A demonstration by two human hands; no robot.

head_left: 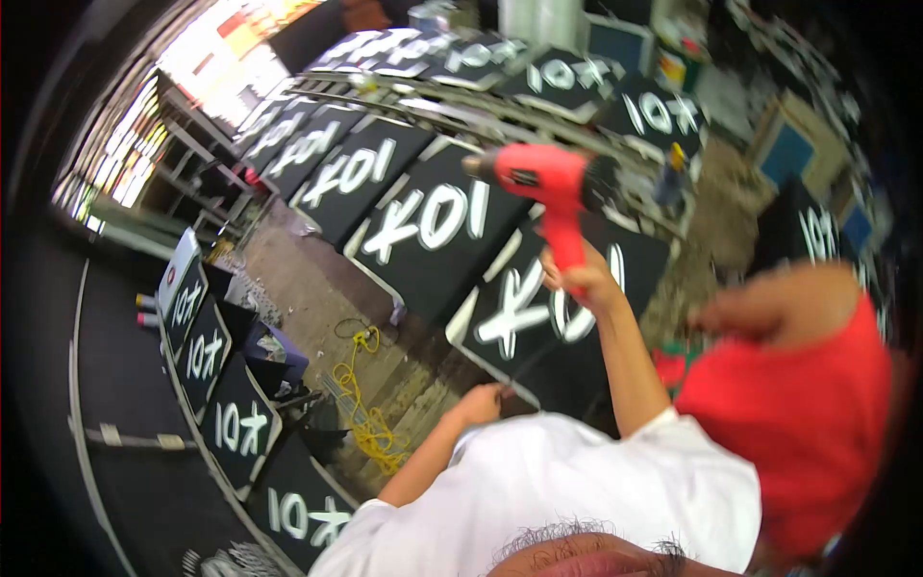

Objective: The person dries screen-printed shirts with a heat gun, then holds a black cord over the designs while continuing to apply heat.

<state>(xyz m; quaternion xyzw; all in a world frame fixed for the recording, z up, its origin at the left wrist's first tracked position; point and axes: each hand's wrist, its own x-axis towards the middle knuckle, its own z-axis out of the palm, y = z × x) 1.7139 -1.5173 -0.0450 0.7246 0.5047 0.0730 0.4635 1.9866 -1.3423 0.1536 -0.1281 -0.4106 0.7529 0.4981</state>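
My right hand (588, 281) is raised in front of me, closed around the handle of a red heat gun (550, 178). The gun's nozzle points left, above the black panels. Below it lies a black panel (562, 370) with large white painted characters and pale edges. Lower and to the left, my left hand (476, 404) is closed at the near edge of this panel; its fingertips are small in view. Beside that panel lies another marked black panel (418, 236).
More marked panels line the left (240, 428) and the far racks (562, 82). A yellow cable (365, 413) lies coiled on the floor (413, 385). At the right, close by, stands a person in red (788, 413). Cardboard boxes (798, 139) stand behind.
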